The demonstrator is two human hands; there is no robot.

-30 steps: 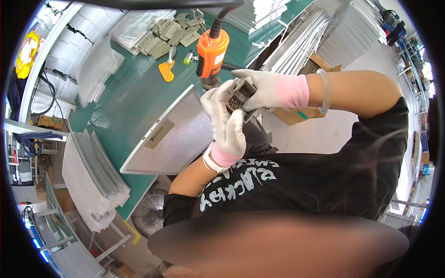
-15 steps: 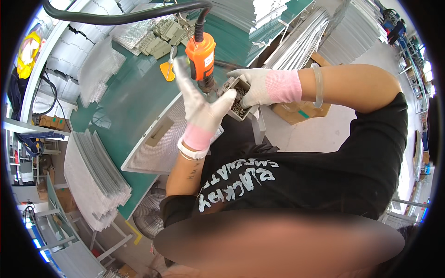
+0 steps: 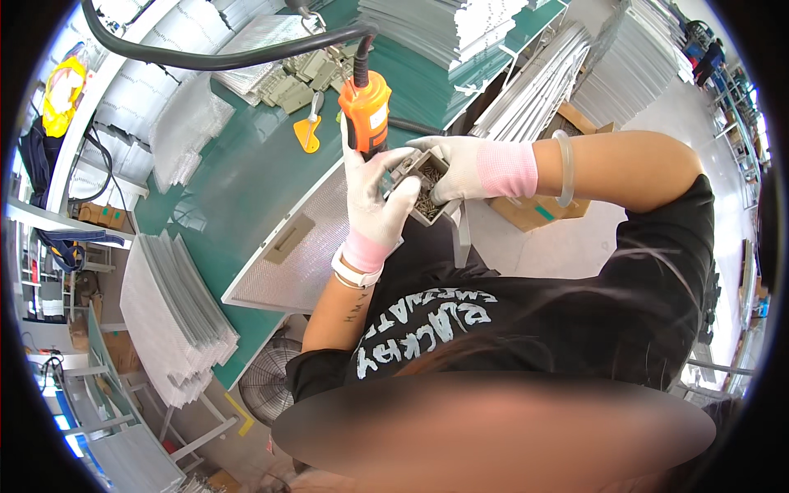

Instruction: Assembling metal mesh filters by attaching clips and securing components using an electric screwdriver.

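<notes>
An orange and black power screwdriver [image 3: 366, 111] hangs upright over the green table, its black cord rising from the top. My white-gloved left hand [image 3: 371, 197] is closed around its lower end, with one finger stretched up along the housing. The driver's tip is hidden by the glove. My right hand [image 3: 468, 168], in a matching glove, grips a small grey box [image 3: 427, 215] by its edge, thumb at the opening. Loose screws [image 3: 429, 185] lie inside the box, which is close beside my left fingers. A framed mesh panel [image 3: 304, 246] leans below my left hand.
Mesh sheets [image 3: 177, 320] stand stacked at the table's left. Beige plates [image 3: 300, 78] and an orange-handled tool [image 3: 306, 134] lie at the far side. A thick black cable [image 3: 222, 55] arches above. White strips [image 3: 534, 82] and a cardboard box [image 3: 538, 212] are to the right.
My left hand, spread and blurred beside the driver before, has moved right and closed around its lower end. My right hand keeps hold of the grey box. The whole view has shifted slightly.
</notes>
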